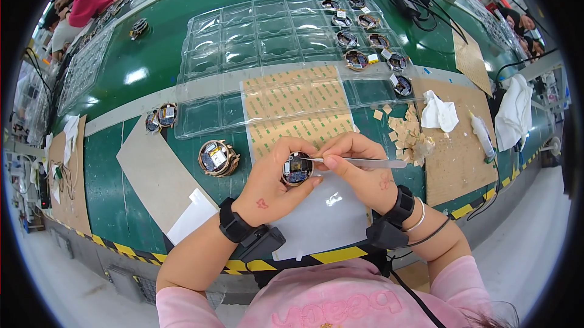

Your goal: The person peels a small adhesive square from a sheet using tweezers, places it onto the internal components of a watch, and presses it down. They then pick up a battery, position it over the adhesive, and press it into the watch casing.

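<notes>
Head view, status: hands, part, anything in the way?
Left hand holds round module. Right hand holds tweezers, tip on module. Nothing blocking; another module lies left.

Round modules in tray (367, 23) – nine; tweezers (365, 162) – one.

Tweezers (365, 162) are bright polished metal; the round module (297, 169) shows a dark glossy face in a metallic rim. The tray (267, 36) is clear shiny plastic. The surface (140, 66) is glossy green. The tape sheet (292, 109) looks tan, papery; cardboard (453, 158) matt brown; cloth (439, 114) white, crumpled
</notes>
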`<move>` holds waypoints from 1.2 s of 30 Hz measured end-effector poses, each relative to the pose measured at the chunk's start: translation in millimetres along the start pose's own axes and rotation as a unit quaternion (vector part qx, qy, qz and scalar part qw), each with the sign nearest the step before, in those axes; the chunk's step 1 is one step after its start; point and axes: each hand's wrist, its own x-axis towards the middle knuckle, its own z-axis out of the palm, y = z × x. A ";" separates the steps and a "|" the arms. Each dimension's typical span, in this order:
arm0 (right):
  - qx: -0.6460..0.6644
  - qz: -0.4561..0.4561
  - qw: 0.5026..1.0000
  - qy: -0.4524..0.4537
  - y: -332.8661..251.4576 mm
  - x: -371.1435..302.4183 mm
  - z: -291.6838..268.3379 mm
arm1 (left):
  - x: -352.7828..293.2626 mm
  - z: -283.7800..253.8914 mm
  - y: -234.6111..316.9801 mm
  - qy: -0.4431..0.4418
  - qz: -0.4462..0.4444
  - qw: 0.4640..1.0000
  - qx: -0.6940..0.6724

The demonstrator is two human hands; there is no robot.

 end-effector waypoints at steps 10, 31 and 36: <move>-0.055 -0.076 0.995 -0.031 1.4 -4.9 5.3 | 1.1 1.1 1.4 0.004 -0.023 1.000 -0.016; 0.030 0.059 0.997 -0.035 -6.1 2.4 -8.3 | 1.7 -1.9 -4.3 -0.016 0.037 0.998 -0.052; 0.020 -0.053 0.998 -0.035 -0.5 -2.3 0.9 | 1.2 -0.3 -4.1 0.000 0.011 0.999 -0.047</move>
